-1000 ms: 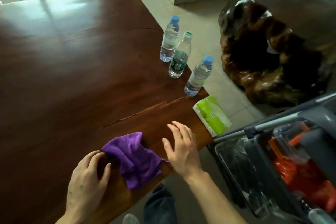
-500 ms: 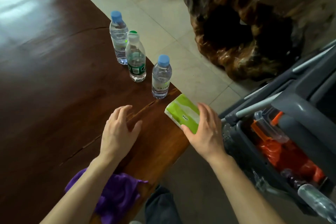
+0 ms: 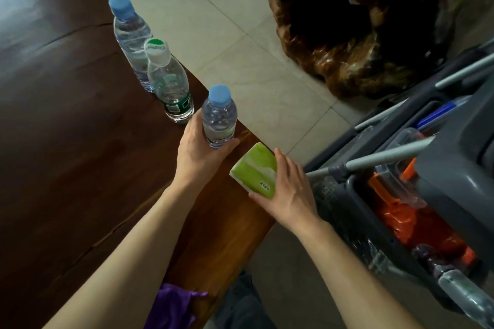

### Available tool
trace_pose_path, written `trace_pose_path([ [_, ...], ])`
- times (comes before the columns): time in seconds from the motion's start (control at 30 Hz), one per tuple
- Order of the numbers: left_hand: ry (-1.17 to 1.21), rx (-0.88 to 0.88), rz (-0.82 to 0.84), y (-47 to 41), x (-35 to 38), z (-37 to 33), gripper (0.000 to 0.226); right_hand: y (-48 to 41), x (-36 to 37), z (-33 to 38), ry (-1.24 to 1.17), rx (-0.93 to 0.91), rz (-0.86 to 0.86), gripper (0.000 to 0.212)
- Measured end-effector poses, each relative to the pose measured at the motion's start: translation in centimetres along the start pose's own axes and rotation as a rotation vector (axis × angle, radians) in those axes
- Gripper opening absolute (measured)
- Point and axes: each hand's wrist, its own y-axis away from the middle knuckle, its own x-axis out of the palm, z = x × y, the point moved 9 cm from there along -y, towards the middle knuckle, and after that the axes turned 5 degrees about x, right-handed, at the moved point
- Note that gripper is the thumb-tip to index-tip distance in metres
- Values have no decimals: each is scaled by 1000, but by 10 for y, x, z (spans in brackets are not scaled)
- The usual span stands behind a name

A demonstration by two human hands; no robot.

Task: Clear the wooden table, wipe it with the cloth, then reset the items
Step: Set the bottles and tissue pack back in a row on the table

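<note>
Three clear water bottles stand in a row along the right edge of the dark wooden table (image 3: 66, 128). My left hand (image 3: 197, 152) is wrapped around the nearest one, a blue-capped bottle (image 3: 219, 117). Behind it stand a green-labelled bottle (image 3: 171, 83) and another blue-capped bottle (image 3: 131, 35). My right hand (image 3: 288, 192) grips a green tissue pack (image 3: 256, 171), tilted up at the table's corner. The purple cloth (image 3: 171, 307) lies crumpled at the table's near edge, partly hidden under my left forearm.
A grey cleaning cart (image 3: 441, 195) with metal handles, an orange item and a spray bottle (image 3: 465, 294) stands close on the right. A dark carved wooden stump (image 3: 355, 29) sits on the tiled floor beyond the table's edge.
My left hand moved forward from the tabletop and closed around the nearest bottle. My right hand closed on the tissue pack and tilted it up. The view moved closer to the table's corner.
</note>
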Motion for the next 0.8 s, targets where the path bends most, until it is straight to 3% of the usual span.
trace_pose_path([
  [0.47,42,-60,-139,13,-17,11,65,-10,-11,7,-53,-66,-16,98],
  [0.8,-17,-124,-345,76,-114,41,60,-15,-30,63,-39,-391,-39,93],
])
